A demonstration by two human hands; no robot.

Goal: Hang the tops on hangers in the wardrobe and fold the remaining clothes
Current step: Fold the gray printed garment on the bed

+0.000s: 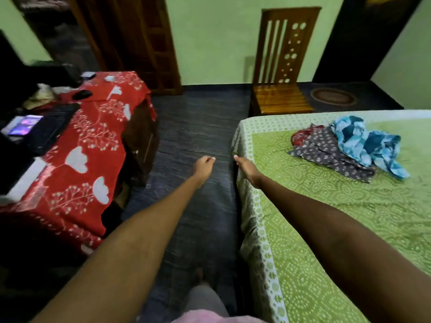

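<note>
The clothes lie in a loose heap on the bed (326, 229), toward its far right side: a blue patterned garment (369, 145) crumpled on top, a grey dotted garment (326, 151) spread beneath it, and a red garment (300, 136) peeking out at the heap's far left edge. None of them is folded, and neither of your hands touches them. Your right hand (247, 167) reaches out over the near left edge of the bed, well apart from the heap, its fingers stretched forward and holding nothing. Your left hand (205, 166) hangs over the dark floor (193, 136) between bed and tabletop, its fingers curled into a loose fist with nothing visible in them. To the left, the tabletop (93, 141) carries a red floral cloth, a dark keyboard (50, 129) and a lit phone (23, 127). A wooden chair (283, 66) stands against the far green wall, and a dark wooden wardrobe (135, 43) stands far left.
</note>
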